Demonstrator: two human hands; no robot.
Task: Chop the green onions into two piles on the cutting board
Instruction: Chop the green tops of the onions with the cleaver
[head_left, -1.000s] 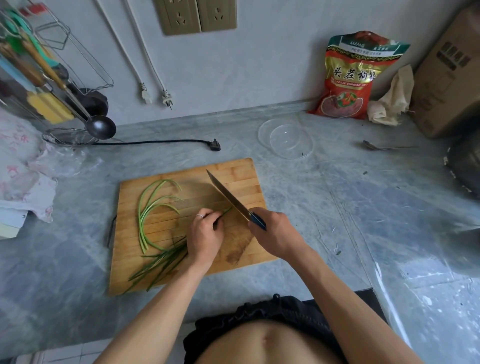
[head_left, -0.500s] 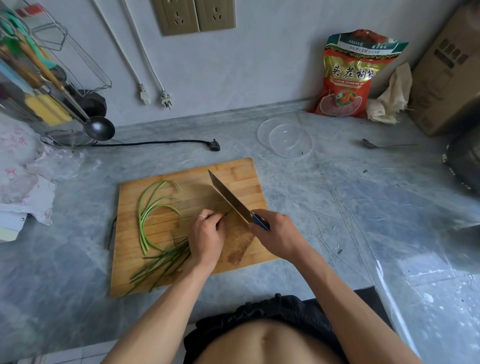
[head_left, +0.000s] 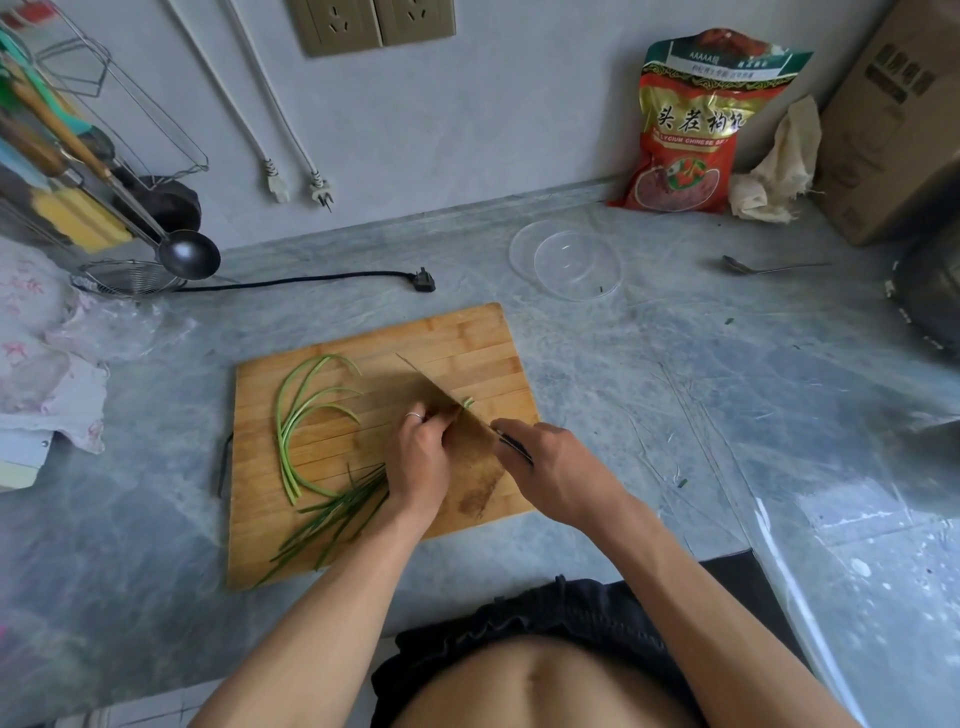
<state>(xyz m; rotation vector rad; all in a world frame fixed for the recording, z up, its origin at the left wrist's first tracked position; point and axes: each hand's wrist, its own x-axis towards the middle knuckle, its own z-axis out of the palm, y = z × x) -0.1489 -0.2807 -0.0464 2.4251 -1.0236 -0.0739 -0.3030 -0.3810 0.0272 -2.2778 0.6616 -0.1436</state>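
A bamboo cutting board (head_left: 467, 332) lies on the grey counter. My left hand (head_left: 418, 460) holds down a bundle of thin green onions (head_left: 332, 514) whose leaves trail off toward the board's near left corner. My right hand (head_left: 556, 467) grips the dark handle of a kitchen knife (head_left: 441, 395). Its blade lies low across the board, right beside my left fingertips, with a short green tip (head_left: 468, 402) showing on its far side. Several thicker curved green stalks (head_left: 296, 415) lie loose on the board's left half.
A clear plastic bowl (head_left: 566, 260) sits behind the board, with a black plug and cord (head_left: 423, 280) to its left. A red snack bag (head_left: 691, 124), cloth, cardboard box (head_left: 893, 119) and spoon (head_left: 763, 267) lie at the back right. A utensil rack with a ladle (head_left: 187, 254) stands at the left.
The knife blade has come down from a raised, tilted position to lie low on the board at the onion tips. My left hand stays on the bundle.
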